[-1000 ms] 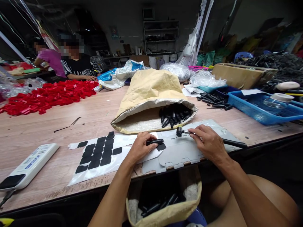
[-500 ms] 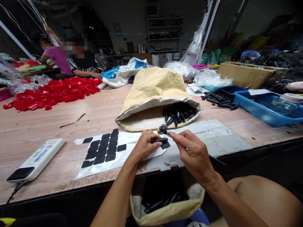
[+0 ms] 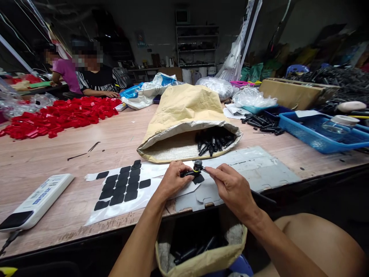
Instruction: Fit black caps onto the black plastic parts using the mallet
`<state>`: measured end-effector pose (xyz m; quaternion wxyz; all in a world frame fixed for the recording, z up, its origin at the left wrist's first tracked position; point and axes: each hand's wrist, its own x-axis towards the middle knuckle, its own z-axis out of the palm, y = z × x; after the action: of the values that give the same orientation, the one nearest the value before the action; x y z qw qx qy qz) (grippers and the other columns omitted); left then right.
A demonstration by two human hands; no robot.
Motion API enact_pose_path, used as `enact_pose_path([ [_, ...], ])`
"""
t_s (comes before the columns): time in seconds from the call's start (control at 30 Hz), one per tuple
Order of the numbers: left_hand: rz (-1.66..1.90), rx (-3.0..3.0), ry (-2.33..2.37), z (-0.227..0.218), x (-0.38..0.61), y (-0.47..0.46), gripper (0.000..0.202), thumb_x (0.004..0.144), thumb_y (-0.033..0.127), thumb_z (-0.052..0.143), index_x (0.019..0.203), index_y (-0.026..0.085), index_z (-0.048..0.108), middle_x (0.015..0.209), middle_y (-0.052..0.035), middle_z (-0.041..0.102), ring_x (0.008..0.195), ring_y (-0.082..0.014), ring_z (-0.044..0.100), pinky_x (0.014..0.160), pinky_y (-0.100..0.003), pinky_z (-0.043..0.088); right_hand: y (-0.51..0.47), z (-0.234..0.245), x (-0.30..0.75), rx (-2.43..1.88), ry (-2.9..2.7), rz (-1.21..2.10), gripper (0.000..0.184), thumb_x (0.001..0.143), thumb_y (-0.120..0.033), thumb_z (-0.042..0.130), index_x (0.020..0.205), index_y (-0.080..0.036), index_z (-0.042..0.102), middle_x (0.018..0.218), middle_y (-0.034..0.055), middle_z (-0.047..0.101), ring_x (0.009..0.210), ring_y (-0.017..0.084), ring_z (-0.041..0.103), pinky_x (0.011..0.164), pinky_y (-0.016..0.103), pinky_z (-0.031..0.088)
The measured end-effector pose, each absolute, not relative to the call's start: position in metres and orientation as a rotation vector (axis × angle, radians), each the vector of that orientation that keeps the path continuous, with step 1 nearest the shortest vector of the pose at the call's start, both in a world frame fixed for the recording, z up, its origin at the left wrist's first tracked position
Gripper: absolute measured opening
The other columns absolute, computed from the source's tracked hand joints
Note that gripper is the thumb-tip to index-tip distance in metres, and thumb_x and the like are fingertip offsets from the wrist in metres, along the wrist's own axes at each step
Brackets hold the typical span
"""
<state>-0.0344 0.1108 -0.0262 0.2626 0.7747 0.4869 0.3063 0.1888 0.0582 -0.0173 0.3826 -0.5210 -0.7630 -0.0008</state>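
My left hand (image 3: 173,177) pinches a black tube-shaped part (image 3: 187,174) lying over the grey board at the table's front edge. A black square pad (image 3: 198,179) is just under the part's right end. In my right hand (image 3: 232,184) is the thin handle of a small hammer (image 3: 197,165), whose dark round head and yellowish face are down on the tube or just above it. I cannot tell whether they touch. To the left lies a white sheet (image 3: 115,207) bearing several black square pads. Behind my hands, a yellow sack (image 3: 184,104) opens toward me with black tube parts (image 3: 216,142) inside.
Below the table edge another open sack (image 3: 201,259) holds black parts. A white power bank (image 3: 40,198) with a cable lies left. Red pieces (image 3: 66,115) are heaped far left, near two people. At right stand a blue basket (image 3: 311,134) and loose black parts (image 3: 263,123).
The hammer head has come down from above onto or close to the black tube. My left hand keeps its pinch. The whole view has shifted slightly.
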Motion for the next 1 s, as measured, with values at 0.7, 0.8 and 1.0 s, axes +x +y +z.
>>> enact_pose_path([
  [0.7, 0.705, 2.101, 1.326, -0.027, -0.036, 0.116, 0.046, 0.106, 0.043, 0.033, 0.075, 0.02, 0.059, 0.086, -0.0032, 0.056, 0.093, -0.0219, 0.049, 0.09, -0.038, 0.038, 0.099, -0.052, 0.285, -1.421, -2.023, -0.131, 0.021, 0.094, -0.027, 0.062, 0.109, -0.026, 0.076, 0.093, 0.0032, 0.068, 0.089, 0.021, 0.059, 0.079, 0.034, 0.047],
  [0.8, 0.705, 2.135, 1.364, -0.023, -0.031, 0.115, 0.044, 0.105, 0.042, 0.035, 0.071, 0.021, 0.052, 0.083, -0.0037, 0.056, 0.09, -0.0224, 0.049, 0.088, -0.039, 0.038, 0.099, -0.052, 0.285, -1.435, -2.019, -0.134, 0.02, 0.093, -0.027, 0.063, 0.108, -0.027, 0.076, 0.092, 0.0025, 0.068, 0.089, 0.021, 0.059, 0.079, 0.034, 0.046],
  [1.0, 0.561, 2.18, 1.278, 0.022, -0.011, 0.048, 0.037, 0.105, 0.048, 0.037, 0.088, 0.024, 0.06, 0.09, -0.0045, 0.065, 0.091, -0.0226, 0.055, 0.083, -0.037, 0.041, 0.098, -0.051, 0.284, -1.452, -2.011, -0.13, 0.02, 0.093, -0.028, 0.063, 0.107, -0.027, 0.076, 0.092, 0.0022, 0.068, 0.089, 0.021, 0.059, 0.078, 0.033, 0.045],
])
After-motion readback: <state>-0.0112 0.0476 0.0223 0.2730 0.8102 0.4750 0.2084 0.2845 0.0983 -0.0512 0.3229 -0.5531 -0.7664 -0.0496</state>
